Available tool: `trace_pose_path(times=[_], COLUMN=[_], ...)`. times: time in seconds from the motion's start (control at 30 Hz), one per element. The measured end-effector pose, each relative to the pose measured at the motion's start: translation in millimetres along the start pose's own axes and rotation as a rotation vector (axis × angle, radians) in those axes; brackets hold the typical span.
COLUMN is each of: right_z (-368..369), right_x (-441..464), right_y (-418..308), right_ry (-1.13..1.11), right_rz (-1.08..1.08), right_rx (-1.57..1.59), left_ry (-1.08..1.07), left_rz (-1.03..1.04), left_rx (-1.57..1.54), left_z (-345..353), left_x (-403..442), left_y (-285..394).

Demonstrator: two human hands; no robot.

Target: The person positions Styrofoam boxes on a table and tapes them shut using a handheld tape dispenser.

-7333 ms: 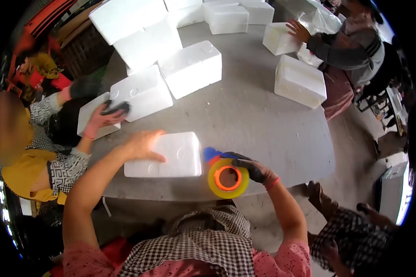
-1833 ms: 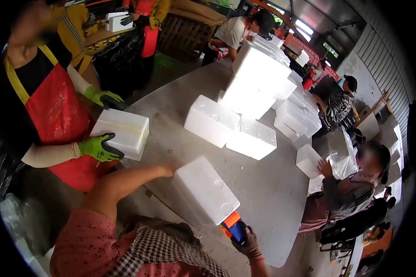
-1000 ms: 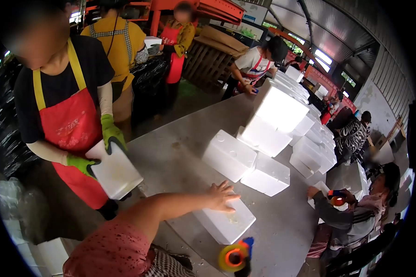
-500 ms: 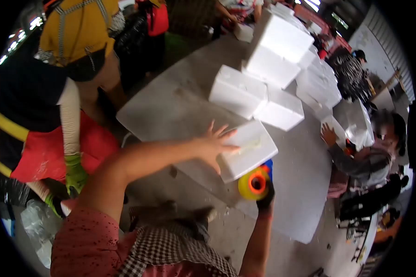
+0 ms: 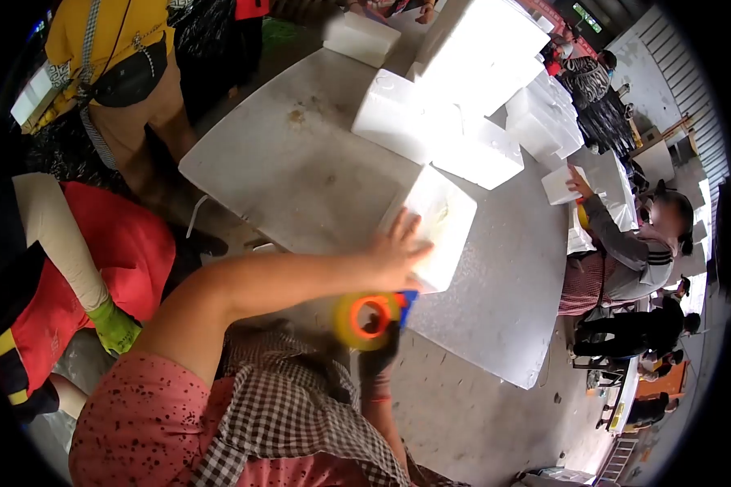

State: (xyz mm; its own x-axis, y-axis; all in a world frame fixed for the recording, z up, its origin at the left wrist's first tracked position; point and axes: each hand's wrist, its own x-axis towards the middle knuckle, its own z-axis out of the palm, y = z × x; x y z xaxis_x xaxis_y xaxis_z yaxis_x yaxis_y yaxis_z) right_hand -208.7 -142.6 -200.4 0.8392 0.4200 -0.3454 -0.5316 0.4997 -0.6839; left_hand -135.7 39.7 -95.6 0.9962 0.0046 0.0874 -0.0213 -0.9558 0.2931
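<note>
A white foam box (image 5: pixel 445 217) stands near the table edge in front of me, a pale strip showing on its upper face. My bare left hand (image 5: pixel 400 253) rests against the near side of this box with its fingers spread. Below it, my right hand (image 5: pixel 379 351), in a dark glove, is closed around a tape dispenser (image 5: pixel 409 306). The dispenser has a blue end, an orange hub and a wide yellow tape roll (image 5: pixel 345 320). Its blue end is close to the box's lower corner; whether they touch I cannot tell. The gloved fingers are partly hidden.
More white foam boxes (image 5: pixel 394 114) are stacked on the far part of the grey table (image 5: pixel 260 154). Across on the right, a person (image 5: pixel 638 243) handles a small white box (image 5: pixel 557 185). At left, a person with a green glove (image 5: pixel 114 326) stands close by.
My right hand has brought the tape dispenser left and beneath my left hand. The box is more upright in view. At right, the other person's hand has lifted a small box.
</note>
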Motion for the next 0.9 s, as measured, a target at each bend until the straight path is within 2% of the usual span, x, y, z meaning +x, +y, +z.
trace_pose_path(times=[0.07, 0.13, 0.2, 0.23, 0.27, 0.33, 0.37, 0.47, 0.6, 0.67, 0.73, 0.77, 0.87, 0.9], right_z=[-22, -11, -7, -7, -15, 6, 14, 24, 29, 66, 84, 89, 109, 112], right_x=[20, 31, 34, 36, 37, 18, 1, -30, -7, 30, 71, 79, 63, 44], right_y=[-30, -64, -87, -93, -82, -52, -33, 14, -17, -54, -68, -72, -96, -112], right_ry=[-0.051, -0.005, -0.013, -0.026, -0.048, 0.028, 0.044, 0.022, -0.013, -0.341, -0.475, -0.586, -0.715, -0.653], right_rz=[-0.075, -0.166, -0.022, 0.031, -0.064, -0.16, -0.103, -0.083, 0.122, -0.019, 0.098, -0.086, -0.013, 0.16], right_rx=[-0.085, -0.12, -0.052, -0.025, -0.133, -0.133, -0.058, -0.085, -0.37, -0.723, -0.766, -1.006, -1.112, -1.019], left_ry=[-0.342, -0.386, -0.152, -0.12, -0.087, -0.147, -0.157, -0.172, -0.148, -0.168, -0.163, -0.153, -0.214, -0.174], left_rz=[0.088, 0.146, 0.338, 0.382, 0.425, 0.336, 0.349, 0.316, 0.319, 0.337, 0.325, 0.333, 0.332, 0.31], left_rx=[-0.042, -0.031, -0.005, 0.018, 0.042, -0.046, -0.052, -0.017, 0.018, 0.024, 0.02, 0.021, 0.032, -0.128], left_z=[-48, -35, -56, -39, -21, -5, -2, -11, -6, -11, -10, -7, -21, -14], left_x=[1, 38, 50, 59, 67, 72, 71, 73, 68, 67, 68, 70, 64, 70], left_y=[28, 24, 13, 5, -4, -6, -4, -6, -4, -4, -4, -4, -6, -13])
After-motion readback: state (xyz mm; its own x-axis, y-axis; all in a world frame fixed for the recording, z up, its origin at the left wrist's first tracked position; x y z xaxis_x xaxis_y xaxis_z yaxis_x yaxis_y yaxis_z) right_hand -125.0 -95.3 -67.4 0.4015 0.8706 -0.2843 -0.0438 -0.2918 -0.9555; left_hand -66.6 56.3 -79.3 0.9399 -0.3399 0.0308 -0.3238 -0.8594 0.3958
